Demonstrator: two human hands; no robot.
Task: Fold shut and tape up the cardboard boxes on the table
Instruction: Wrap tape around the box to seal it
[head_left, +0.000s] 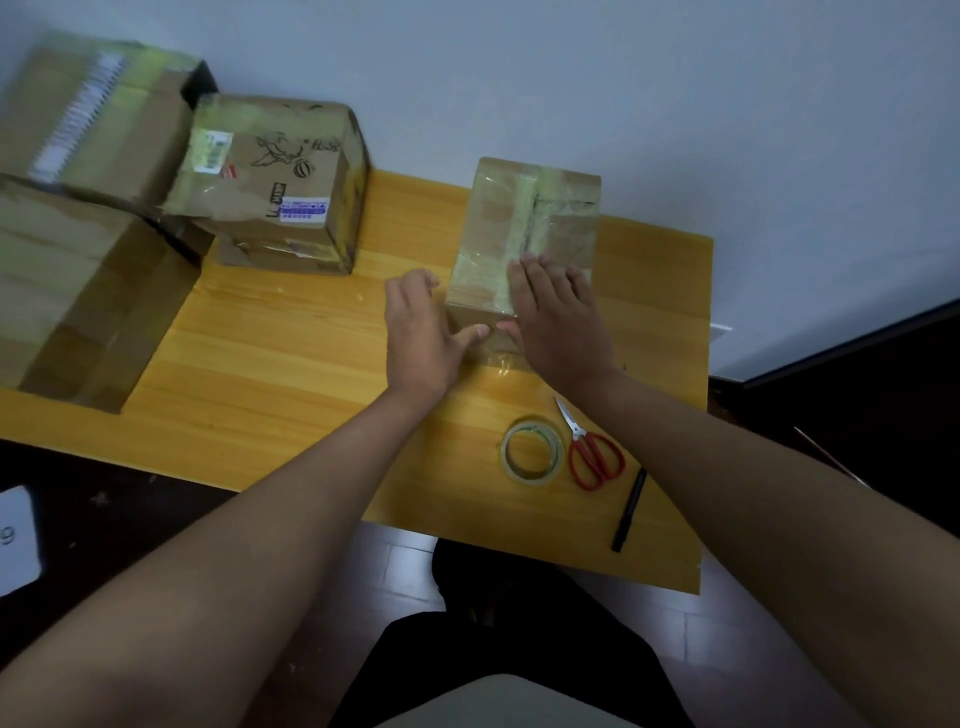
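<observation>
Right hand: lying flat and open, palm pressing taped box top.
Left hand: resting open against box's near-left side, gripping nothing.
Bench: carrying tape roll, scissors.

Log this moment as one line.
step: pressing tape | box: shut | left hand: box side | right hand: flat on top | tape roll, scissors: idle

Wood table (white wall bkgd).
</observation>
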